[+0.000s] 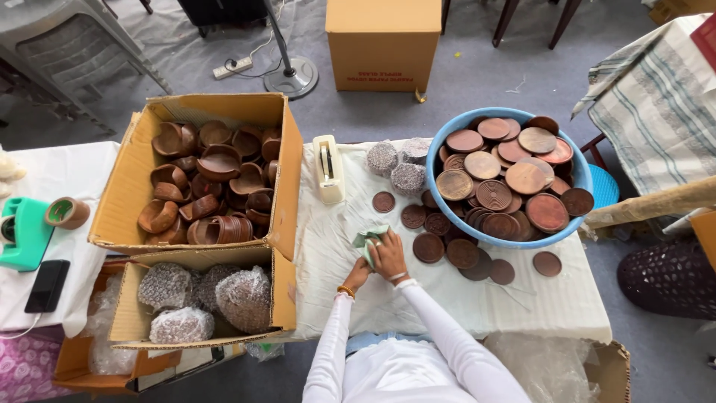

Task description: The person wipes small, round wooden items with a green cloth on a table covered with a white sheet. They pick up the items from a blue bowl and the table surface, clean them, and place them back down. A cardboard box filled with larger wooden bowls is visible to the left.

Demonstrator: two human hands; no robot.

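Both hands are working together at the middle of the table [418, 298], which is wearing a pale cream cloth. The right hand [389, 255] is lying palm-down w/ its fingers [380, 240] curled over a small pale green folded cloth [367, 239], pressing it against the table. The left hand [358, 274] is tucked just beneath and beside the right one; its fingers are hidden under the right hand, so can't tell if they're clenched or loose. Both arms are in long white sleeves, w/ an orange bangle at the left wrist.

Just to the right of the fingers, flat round brown wooden discs [429, 247] are lying loose on the table, approx. a dozen, some overlapping. Beyond those, a big round blue plastic basin [440, 145] is sitting heaped w/ more brown discs, some plain, some w/ ringed grooves. Ahead of the fingers, a cream tape dispenser [328, 169] is standing near a few bubble-wrapped bundles [382, 158].

To the left of the fingers, an open cardboard box [127, 186] is holding dark brown wooden bowls [216, 160] stacked and tumbled. Below it, a smaller cardboard box [130, 313] is holding bubble-wrapped round parcels [242, 295]. Far left, a teal tape dispenser [26, 235] and a black phone [46, 286] are resting on a white surface.
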